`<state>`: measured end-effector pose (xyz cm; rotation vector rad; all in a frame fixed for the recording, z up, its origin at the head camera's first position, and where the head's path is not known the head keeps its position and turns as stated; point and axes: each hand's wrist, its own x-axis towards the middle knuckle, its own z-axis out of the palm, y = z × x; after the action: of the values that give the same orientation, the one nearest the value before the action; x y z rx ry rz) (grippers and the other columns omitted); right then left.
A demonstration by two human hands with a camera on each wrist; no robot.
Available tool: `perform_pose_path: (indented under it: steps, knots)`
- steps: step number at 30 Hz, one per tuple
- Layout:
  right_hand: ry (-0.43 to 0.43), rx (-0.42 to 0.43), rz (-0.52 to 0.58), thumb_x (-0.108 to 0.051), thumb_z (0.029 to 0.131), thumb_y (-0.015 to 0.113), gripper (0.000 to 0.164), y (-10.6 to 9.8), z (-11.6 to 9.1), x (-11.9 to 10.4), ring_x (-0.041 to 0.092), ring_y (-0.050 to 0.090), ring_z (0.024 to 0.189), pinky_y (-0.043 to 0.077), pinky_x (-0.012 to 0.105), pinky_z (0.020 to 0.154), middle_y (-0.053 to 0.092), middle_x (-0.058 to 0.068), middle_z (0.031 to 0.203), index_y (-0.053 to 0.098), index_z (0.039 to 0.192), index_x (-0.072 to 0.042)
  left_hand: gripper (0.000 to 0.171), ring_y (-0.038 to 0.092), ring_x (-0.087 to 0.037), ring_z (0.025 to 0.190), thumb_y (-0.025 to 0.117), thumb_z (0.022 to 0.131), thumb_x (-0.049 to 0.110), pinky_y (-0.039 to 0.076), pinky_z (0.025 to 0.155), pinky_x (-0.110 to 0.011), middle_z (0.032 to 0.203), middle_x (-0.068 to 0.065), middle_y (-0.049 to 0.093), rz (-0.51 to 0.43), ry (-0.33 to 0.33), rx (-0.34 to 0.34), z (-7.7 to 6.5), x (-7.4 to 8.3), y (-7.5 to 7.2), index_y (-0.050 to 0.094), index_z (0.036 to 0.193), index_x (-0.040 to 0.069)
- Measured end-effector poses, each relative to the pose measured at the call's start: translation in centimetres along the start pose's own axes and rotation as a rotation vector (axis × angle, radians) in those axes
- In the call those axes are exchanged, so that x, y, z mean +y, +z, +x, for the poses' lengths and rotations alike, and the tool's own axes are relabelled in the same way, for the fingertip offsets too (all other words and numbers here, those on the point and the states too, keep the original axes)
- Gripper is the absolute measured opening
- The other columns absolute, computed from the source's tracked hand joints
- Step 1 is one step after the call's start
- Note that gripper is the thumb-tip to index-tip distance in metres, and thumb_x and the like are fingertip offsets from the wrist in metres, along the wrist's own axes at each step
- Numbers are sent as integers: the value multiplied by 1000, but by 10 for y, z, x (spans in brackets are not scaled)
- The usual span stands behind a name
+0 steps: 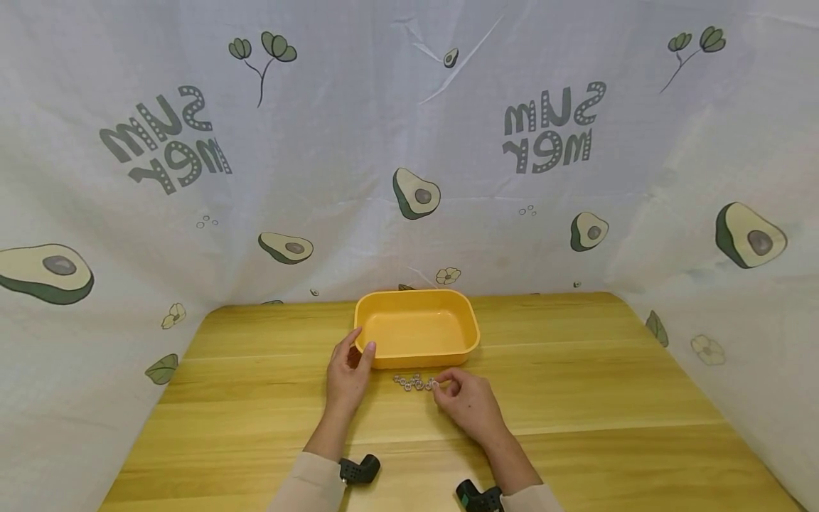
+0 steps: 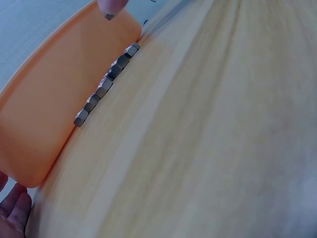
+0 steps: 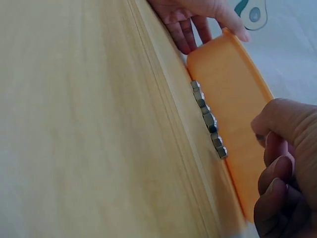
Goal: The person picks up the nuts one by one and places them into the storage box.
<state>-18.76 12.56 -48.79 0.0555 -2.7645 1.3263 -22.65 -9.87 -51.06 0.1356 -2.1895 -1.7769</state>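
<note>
A yellow plastic box (image 1: 416, 360), open at the top, sits near the back of the wooden table. At its left end is my left hand (image 1: 346, 380), holding the corner; in the right wrist view its thumb (image 3: 233, 22) lies at the rim and the other fingers against the outer wall. Several small metal hex nuts (image 1: 409, 382) lie in a cluster just in front of the box. My right hand (image 1: 472, 404) is at the right end of the cluster, thumb and index finger pinching a nut (image 3: 259, 137), mostly hidden by the fingertips and raised off the table.
Wood-grain tabletop (image 1: 589, 398) extends to both sides and in front. A white cloth (image 1: 358, 142) printed with avocados and lettering hangs behind and at the sides. Each wrist wears a black camera (image 1: 360, 469).
</note>
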Motion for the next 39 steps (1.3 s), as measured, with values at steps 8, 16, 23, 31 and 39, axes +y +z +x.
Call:
perform_pose_path:
  steps: [8, 16, 23, 31, 39]
  knots:
    - [-40, 18, -39, -20, 88, 78, 8, -5, 3, -11, 9, 49, 55, 40, 22, 54, 55, -6, 62, 74, 92, -15, 50, 62, -29, 119, 70, 98, 38, 52, 105, -48, 137, -12, 59, 8, 0, 8, 1, 0, 1, 59, 142, 20]
    - [-19, 22, -34, -23, 90, 77, 10, -14, 16, -24, 12, 48, 54, 40, 23, 52, 55, -4, 63, 73, 95, -16, 48, 63, -30, 118, 70, 97, 38, 53, 104, -48, 136, -12, 60, 12, 9, 15, 2, -3, 2, 61, 141, 19]
    - [-70, 22, -71, -24, 90, 78, 14, -21, 33, -32, 13, 48, 55, 39, 23, 52, 56, -3, 63, 74, 97, -13, 46, 63, -29, 116, 71, 97, 35, 53, 103, -48, 134, -12, 61, -1, 10, 25, 3, -3, 2, 62, 140, 20]
    - [-58, 6, -130, -29, 92, 75, 18, -27, 50, -37, 14, 50, 58, 40, 23, 53, 58, -2, 65, 73, 101, -14, 47, 64, -28, 115, 70, 98, 36, 54, 102, -46, 133, -12, 61, 3, 26, 31, 3, -5, 2, 61, 140, 19]
    - [-84, -24, -146, -29, 93, 74, 18, -29, 72, -42, 15, 50, 57, 41, 24, 52, 61, -1, 67, 72, 102, -13, 48, 64, -26, 114, 71, 96, 39, 55, 101, -45, 134, -10, 61, 12, 25, 39, 3, -7, 2, 62, 139, 21]
